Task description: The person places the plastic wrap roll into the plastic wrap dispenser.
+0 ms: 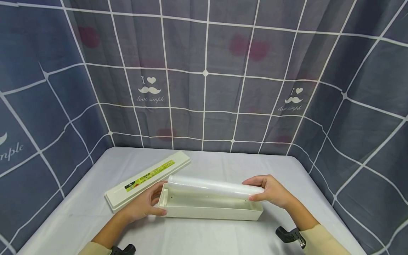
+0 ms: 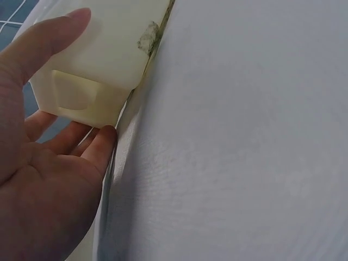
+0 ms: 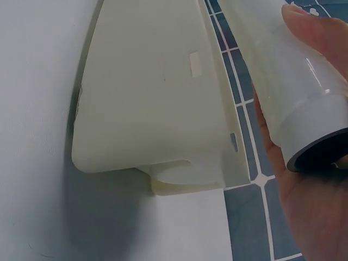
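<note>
A long cream plastic box point(image 1: 211, 213), with its top uncovered, sits near the front middle of the table. My left hand point(image 1: 143, 204) grips its left end, the thumb on the front wall and the fingers around the end, as the left wrist view shows at the box's end wall point(image 2: 109, 51). In my right hand point(image 1: 275, 193) is the right end of a clear, shiny roll of cling film point(image 1: 211, 186); thumb and fingers curl round it. The roll slants over the box, its left end at the far left corner. A dark core point(image 3: 315, 152) shows at its end in the right wrist view.
A long cream lid point(image 1: 119, 194) with a green label lies slantwise behind my left hand. White cloth point(image 1: 204, 237) covers the table. Dark checked curtains point(image 1: 204, 92) hang behind and at both sides. Black wrist mounts point(image 1: 288, 234) sit at my sleeves.
</note>
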`<state>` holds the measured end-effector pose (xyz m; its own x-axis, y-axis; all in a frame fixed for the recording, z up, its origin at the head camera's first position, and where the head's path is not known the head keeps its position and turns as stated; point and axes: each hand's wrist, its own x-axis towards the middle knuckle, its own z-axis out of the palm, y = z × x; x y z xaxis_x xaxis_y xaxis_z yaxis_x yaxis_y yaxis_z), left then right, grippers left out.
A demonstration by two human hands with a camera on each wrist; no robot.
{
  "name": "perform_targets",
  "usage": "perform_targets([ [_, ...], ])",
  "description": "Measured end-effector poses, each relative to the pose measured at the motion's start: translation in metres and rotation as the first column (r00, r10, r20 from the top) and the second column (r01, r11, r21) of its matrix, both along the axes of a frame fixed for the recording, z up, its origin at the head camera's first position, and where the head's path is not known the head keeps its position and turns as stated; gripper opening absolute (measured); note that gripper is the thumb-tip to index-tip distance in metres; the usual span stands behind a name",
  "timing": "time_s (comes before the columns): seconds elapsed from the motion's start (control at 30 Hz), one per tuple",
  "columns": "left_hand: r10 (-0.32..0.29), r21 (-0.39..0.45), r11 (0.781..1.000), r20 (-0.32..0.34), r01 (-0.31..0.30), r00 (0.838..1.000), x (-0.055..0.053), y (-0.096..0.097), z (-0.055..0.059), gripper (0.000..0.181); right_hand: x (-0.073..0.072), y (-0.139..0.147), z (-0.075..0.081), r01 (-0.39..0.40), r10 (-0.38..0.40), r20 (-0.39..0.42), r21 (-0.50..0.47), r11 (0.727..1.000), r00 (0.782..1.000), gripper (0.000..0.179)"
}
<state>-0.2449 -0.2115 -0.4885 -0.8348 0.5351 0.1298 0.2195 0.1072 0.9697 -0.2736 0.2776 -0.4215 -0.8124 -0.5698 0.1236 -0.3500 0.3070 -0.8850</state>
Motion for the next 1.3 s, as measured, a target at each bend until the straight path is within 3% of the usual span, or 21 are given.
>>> perform_targets([
  [0.43, -0.001, -0.005, 1.0, 0.008, 0.001, 1.0, 0.0, 0.001, 0.001, 0.099, -0.005, -0.006, -0.004, -0.072, 0.072, 0.009, 0.01, 0.997, 0.997, 0.046],
  [1.3, -0.015, -0.002, 1.0, 0.002, 0.015, 1.0, -0.001, 0.001, 0.001, 0.097, -0.01, -0.016, -0.009, -0.108, 0.107, 0.019, 0.052, 0.993, 0.994, 0.045],
])
